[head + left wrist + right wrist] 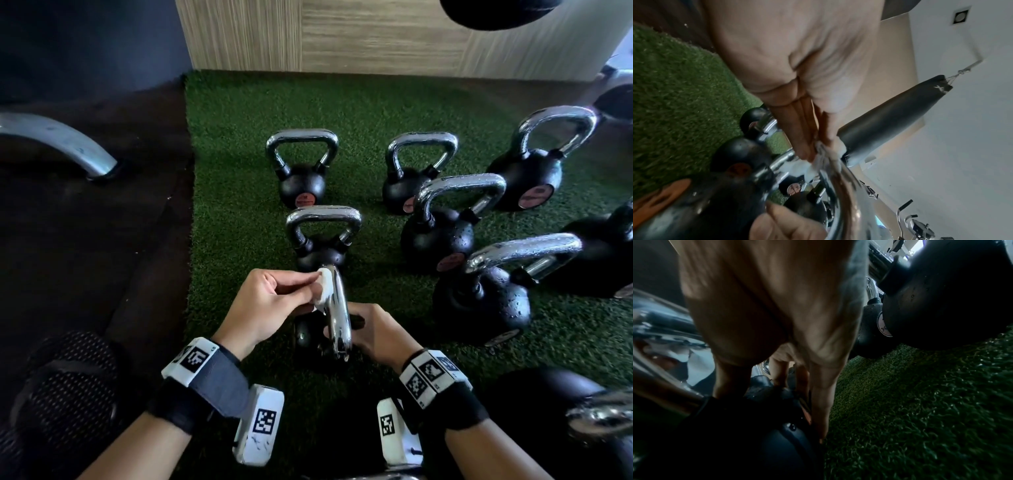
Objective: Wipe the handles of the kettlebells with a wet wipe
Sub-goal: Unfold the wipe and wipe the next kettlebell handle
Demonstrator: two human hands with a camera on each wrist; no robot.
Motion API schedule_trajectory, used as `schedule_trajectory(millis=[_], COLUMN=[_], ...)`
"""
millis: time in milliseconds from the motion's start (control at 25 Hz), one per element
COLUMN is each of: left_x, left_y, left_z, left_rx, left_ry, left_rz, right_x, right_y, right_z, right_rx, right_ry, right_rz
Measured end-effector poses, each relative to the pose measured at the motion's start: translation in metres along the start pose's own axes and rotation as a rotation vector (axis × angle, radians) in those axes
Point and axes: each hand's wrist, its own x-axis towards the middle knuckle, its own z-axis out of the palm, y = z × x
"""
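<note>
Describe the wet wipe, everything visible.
The wipe is a small white wad, crumpled and damp-looking, pressed against the far bend of the chrome handle of the nearest kettlebell. The left hand pinches it between thumb and fingers. The right hand does not touch it.

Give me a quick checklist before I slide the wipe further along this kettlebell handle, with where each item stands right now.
1. Wipe on the handle: ok, pressed against its upper end.
2. Left hand grip on the wipe: ok, fingers pinch it.
3. Right hand steadying the kettlebell: ok, fingers rest on its body by the handle's base.
4. Rest of the handle free: ok, bare chrome below the wipe.
5. Wipe wet enough: cannot tell.
6. Neighbouring kettlebell out of the way: ok, upright just behind, apart from the hands.
</note>
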Motion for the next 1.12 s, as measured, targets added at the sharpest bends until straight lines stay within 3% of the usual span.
schedule_trajectory(millis=[160,320,440,560,680,880,1120], left_x=[-0.001,-0.016,-0.028,-0.044,-0.055,-0.066,-0.073], left_y=[0.012,0.015,0.010,0.001,-0.009,-0.018,-0.035], left_z=[0.004,-0.003,-0.001,0.002,0.001,0.002,0.011], left_rx=[0.045,-0.019,0.053,-0.003,0.114,0.317,0.564], left_ry=[0.094,-0.120,-0.086,-0.105,-0.169,-0.133,0.033], left_rz=[-0.038,-0.233,-0.129,-0.127,-0.038,0.039,0.258], right_x=[0.001,0.002,0.003,0.007,0.008,0.007,0.008], right_y=[-0.003,-0.006,-0.007,-0.008,-0.007,-0.006,-0.001], right_z=[0.000,-0.003,-0.003,-0.003,-0.005,-0.006,-0.005], right_rx=[-0.036,-0.082,-0.074,-0.116,-0.111,-0.091,-0.087], right_ry=[-0.008,0.014,0.017,0.040,0.047,0.032,0.052], right_rz=[0.022,0.025,0.034,0.075,0.101,0.134,0.116])
